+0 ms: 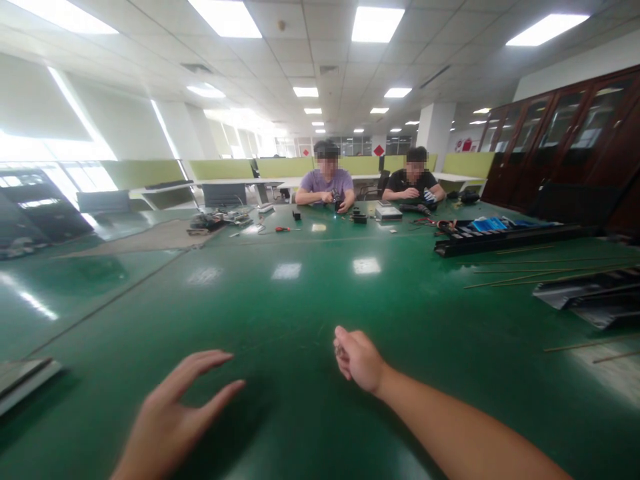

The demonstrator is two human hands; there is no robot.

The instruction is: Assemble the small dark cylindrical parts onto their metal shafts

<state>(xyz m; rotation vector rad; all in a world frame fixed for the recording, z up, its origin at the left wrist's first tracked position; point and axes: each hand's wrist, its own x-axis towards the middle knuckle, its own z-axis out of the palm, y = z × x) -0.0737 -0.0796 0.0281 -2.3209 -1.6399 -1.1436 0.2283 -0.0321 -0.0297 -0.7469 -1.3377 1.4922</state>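
Note:
My left hand (183, 400) hovers over the near part of the green table (280, 307), thumb and fingers spread apart with nothing between them. To its right, my right hand (359, 359) is closed, the fingers curled in and the thumb pressed against them. Something small and greyish shows at the curled fingers, too small and blurred to name. Both hands are apart from each other, and the left one is slightly smeared by motion.
Across the table sit two people (327, 183) handling dark objects. A red screwdriver (283, 229) and a pile of parts (215, 221) lie at the far side. Black metal channels (505, 237) and thin rods (525, 283) lie right. A flat pale object (27, 383) rests at near left.

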